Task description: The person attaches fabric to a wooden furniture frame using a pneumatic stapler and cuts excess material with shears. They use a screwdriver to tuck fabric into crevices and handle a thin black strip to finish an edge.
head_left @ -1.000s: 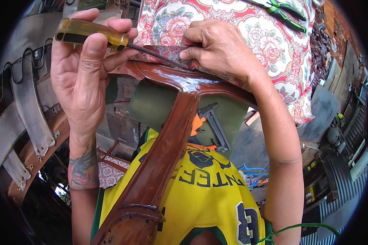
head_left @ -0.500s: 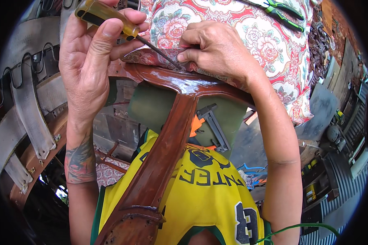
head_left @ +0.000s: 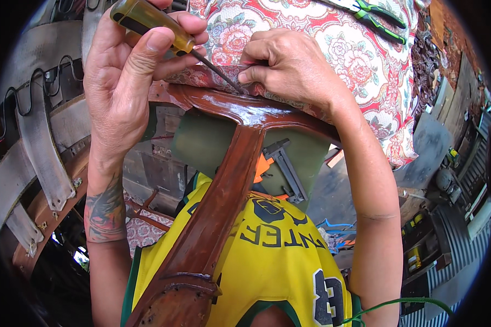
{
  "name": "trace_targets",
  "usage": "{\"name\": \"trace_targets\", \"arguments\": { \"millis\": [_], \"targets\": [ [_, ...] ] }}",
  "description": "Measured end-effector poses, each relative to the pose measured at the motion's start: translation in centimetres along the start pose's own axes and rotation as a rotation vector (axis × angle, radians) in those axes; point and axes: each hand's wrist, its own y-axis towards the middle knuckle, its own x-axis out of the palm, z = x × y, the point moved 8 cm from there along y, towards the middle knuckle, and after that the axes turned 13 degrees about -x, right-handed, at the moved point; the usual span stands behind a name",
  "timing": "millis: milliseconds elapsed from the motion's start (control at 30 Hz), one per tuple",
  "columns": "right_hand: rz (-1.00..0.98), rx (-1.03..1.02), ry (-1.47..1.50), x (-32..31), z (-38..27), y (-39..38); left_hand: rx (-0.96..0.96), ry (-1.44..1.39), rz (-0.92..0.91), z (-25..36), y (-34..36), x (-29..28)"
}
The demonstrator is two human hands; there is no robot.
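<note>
My left hand (head_left: 123, 82) is closed around the yellow and black handle of a screwdriver (head_left: 150, 24). Its thin shaft slants down to the right, the tip at the seam where floral upholstery fabric (head_left: 343, 62) meets a carved brown wooden frame (head_left: 218, 180). Close to that tip, my right hand (head_left: 292, 68) pinches the fabric's edge between thumb and fingers. White smears mark the wood just below the seam. The frame's long leg runs down across my yellow shirt.
Pliers with green and black handles (head_left: 381, 20) lie on the upholstery at the top right. A staple gun (head_left: 283, 169), black and orange, rests on a green surface (head_left: 202, 139) below the frame. Grey webbing straps (head_left: 43, 155) cross a curved wooden frame at left.
My left hand and the screwdriver handle have shifted slightly right and down, while the tip stays at the seam. My right hand keeps its pinch in nearly the same place.
</note>
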Motion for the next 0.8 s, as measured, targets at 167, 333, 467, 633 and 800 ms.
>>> {"name": "trace_targets", "arguments": {
  "millis": [167, 333, 467, 633, 800],
  "targets": [
    [0.008, -0.006, 0.002, 0.0, 0.0, 0.0, -0.012, 0.011, 0.034, 0.0, -0.5, 0.0],
    [0.007, 0.000, 0.008, 0.0, 0.0, 0.0, 0.017, 0.050, 0.006, 0.7, -0.7, 0.8],
    [0.014, -0.005, 0.009, -0.1, -0.1, 0.0, 0.064, 0.079, -0.038, 1.5, -0.7, 1.7],
    [0.032, -0.035, -0.008, -0.2, -0.2, -0.1, 0.087, 0.146, -0.050, 2.0, -0.2, 2.9],
    [0.056, -0.096, 0.015, -0.7, -1.3, 0.0, 0.041, 0.188, -0.084, 2.1, 0.7, 4.1]
  ]
}}
